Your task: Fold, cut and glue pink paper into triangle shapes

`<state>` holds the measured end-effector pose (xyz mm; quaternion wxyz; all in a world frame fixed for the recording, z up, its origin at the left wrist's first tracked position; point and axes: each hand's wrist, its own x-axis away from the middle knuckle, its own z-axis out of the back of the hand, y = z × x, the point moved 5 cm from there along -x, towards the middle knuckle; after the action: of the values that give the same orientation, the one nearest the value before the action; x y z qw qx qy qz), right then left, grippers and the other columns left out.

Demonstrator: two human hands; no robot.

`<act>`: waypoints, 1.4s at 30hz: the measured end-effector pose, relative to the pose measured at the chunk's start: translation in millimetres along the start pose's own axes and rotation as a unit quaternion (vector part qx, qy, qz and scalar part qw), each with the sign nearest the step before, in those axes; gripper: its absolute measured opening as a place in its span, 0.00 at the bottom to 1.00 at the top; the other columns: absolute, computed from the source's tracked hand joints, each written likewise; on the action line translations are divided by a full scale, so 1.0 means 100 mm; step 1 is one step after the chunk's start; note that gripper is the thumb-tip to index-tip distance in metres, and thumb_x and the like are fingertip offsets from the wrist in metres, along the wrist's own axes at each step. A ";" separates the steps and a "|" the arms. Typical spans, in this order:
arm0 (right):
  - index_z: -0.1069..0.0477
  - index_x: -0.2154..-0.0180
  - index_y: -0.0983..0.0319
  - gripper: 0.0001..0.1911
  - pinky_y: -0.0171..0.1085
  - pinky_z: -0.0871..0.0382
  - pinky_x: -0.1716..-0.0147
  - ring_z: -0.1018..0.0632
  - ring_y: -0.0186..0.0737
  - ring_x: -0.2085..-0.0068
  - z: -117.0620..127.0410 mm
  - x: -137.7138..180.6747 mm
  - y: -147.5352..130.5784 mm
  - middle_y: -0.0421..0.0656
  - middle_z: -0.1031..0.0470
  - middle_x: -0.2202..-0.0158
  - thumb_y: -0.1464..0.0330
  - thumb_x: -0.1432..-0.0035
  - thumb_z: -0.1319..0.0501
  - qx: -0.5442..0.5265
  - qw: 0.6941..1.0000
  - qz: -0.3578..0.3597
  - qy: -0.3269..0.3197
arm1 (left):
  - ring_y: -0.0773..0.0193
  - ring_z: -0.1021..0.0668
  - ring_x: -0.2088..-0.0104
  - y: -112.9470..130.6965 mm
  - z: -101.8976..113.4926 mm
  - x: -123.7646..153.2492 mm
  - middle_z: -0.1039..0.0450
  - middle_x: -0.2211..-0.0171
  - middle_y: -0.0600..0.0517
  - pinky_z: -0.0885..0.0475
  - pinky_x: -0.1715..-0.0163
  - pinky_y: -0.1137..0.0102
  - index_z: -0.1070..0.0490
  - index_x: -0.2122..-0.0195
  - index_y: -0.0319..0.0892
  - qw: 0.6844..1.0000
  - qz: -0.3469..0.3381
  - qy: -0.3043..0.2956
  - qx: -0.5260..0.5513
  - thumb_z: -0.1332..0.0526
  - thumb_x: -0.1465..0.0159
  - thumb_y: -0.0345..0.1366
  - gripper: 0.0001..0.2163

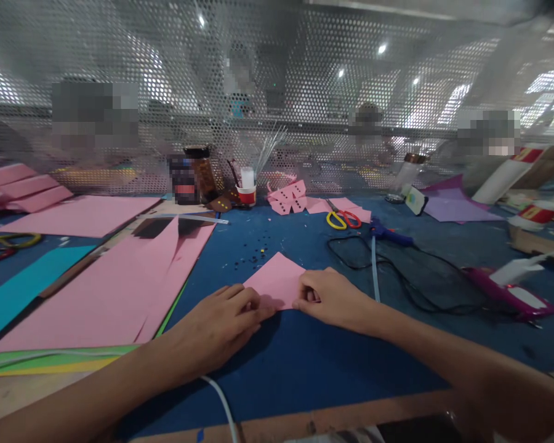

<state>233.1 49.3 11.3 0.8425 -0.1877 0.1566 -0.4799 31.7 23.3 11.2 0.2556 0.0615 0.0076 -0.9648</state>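
In the head view, the left hand point(231, 314) is half curled, its fingertips down on the left part of a small pink paper sheet point(279, 280); whether it pinches or only presses cannot be told. The right hand point(335, 297) is drawn nearly closed, pinching the sheet's right side between thumb and bent fingers. The sheet lies on the blue-topped bench point(323, 363), between the two hands, one corner pointing away from the person.

Blue surface runs from the sheet to the bench's brown near edge, where a white cord point(222, 400) crosses to the left. On the left, the left forearm passes just beside a stack of large pink sheets point(92, 295) with green and yellow edges beneath. Beyond the sheet are scattered black dots point(264, 239), then a dotted pink cutout point(289, 198) and scissors with yellow and red handles point(344, 219). To the right, a clear glue stick point(375, 271) extends from a blue glue gun point(392, 234), near looping black cable point(399, 286). A perforated metal screen point(314, 80) bounds the far side.

A red-and-white cup point(246, 196) and a small green-marked card point(415, 200) carry printing too small to read.
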 end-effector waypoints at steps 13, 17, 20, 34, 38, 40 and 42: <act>0.27 0.67 0.61 0.07 0.37 0.41 0.60 0.25 0.35 0.66 0.05 0.02 -0.01 0.38 0.22 0.67 0.65 0.38 0.35 -0.007 0.999 0.019 -0.030 | 0.55 0.29 0.54 -0.05 -0.06 0.00 0.32 0.53 0.48 0.32 0.54 0.59 0.37 0.37 0.54 0.999 0.025 -0.003 0.031 0.44 0.29 0.33 0.20; 0.25 0.66 0.61 0.04 0.35 0.41 0.63 0.25 0.36 0.65 0.15 0.05 0.04 0.38 0.22 0.67 0.67 0.40 0.34 -0.013 0.998 0.019 -0.057 | 0.56 0.29 0.54 -0.05 -0.05 0.01 0.32 0.53 0.48 0.32 0.54 0.60 0.36 0.38 0.54 0.999 0.023 0.002 0.046 0.44 0.29 0.32 0.20; 0.23 0.65 0.61 0.04 0.34 0.40 0.63 0.24 0.37 0.63 0.20 0.06 0.09 0.40 0.21 0.65 0.67 0.40 0.34 -0.021 0.997 0.023 -0.073 | 0.56 0.29 0.54 -0.05 -0.05 0.01 0.32 0.52 0.48 0.32 0.54 0.60 0.37 0.37 0.54 0.998 0.022 0.002 0.053 0.45 0.28 0.32 0.20; 0.23 0.65 0.61 0.04 0.33 0.40 0.67 0.25 0.37 0.65 0.22 0.06 0.14 0.40 0.22 0.66 0.67 0.41 0.34 -0.038 0.996 -0.004 -0.081 | 0.55 0.30 0.54 -0.06 -0.09 0.02 0.33 0.52 0.47 0.31 0.53 0.58 0.40 0.35 0.54 0.999 0.023 -0.004 0.047 0.46 0.28 0.33 0.21; 0.24 0.65 0.61 0.04 0.33 0.40 0.68 0.25 0.37 0.65 0.22 0.05 0.13 0.40 0.23 0.66 0.67 0.42 0.33 -0.040 0.996 -0.013 -0.080 | 0.56 0.29 0.55 -0.05 -0.07 0.02 0.33 0.52 0.48 0.31 0.53 0.59 0.39 0.36 0.55 0.999 0.024 -0.003 0.044 0.45 0.28 0.34 0.20; 0.24 0.65 0.61 0.04 0.32 0.41 0.68 0.25 0.36 0.66 0.23 0.05 0.13 0.40 0.23 0.67 0.67 0.42 0.33 -0.043 0.996 -0.015 -0.082 | 0.56 0.29 0.53 -0.03 -0.05 0.01 0.33 0.51 0.48 0.31 0.52 0.60 0.38 0.37 0.54 0.999 0.027 -0.002 0.044 0.45 0.28 0.34 0.20; 0.24 0.66 0.62 0.05 0.32 0.41 0.69 0.25 0.36 0.66 0.23 0.05 0.12 0.39 0.23 0.67 0.67 0.42 0.33 -0.045 0.995 -0.021 -0.086 | 0.57 0.29 0.51 0.01 -0.03 -0.02 0.32 0.48 0.49 0.32 0.50 0.60 0.37 0.37 0.53 0.999 0.022 0.000 0.045 0.44 0.28 0.34 0.18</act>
<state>254.7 54.6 25.0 0.8334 -0.2687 0.1013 -0.4723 33.8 23.8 8.7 0.2742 0.0732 -0.0373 -0.9582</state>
